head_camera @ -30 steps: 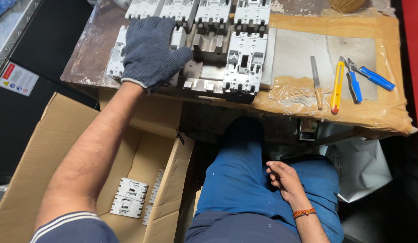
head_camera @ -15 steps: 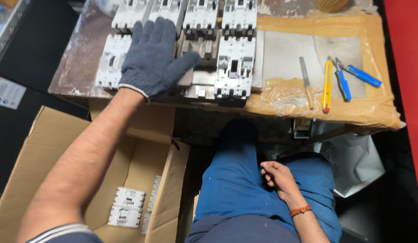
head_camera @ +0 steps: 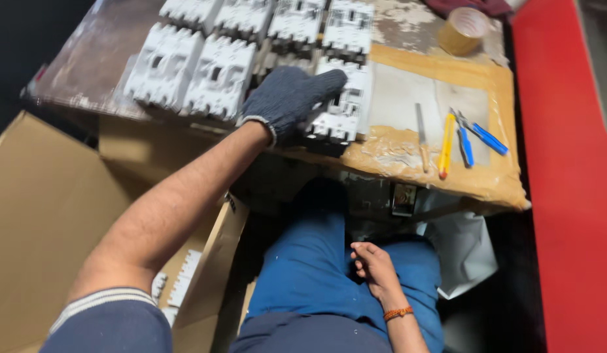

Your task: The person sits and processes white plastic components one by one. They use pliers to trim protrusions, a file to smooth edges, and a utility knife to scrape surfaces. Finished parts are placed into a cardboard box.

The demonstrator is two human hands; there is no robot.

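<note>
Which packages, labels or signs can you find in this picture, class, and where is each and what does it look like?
Cardboard box: left of the person's legs, below the bench edge; large, brown, flaps open, white parts inside.
Small label: under the bench front edge, above the knees; rectangular, dark with a pale panel.
White plastic bag: right of the legs; crumpled, plain.
No screens show.

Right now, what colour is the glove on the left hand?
Dark grey knit glove, seen in the head view.
</note>
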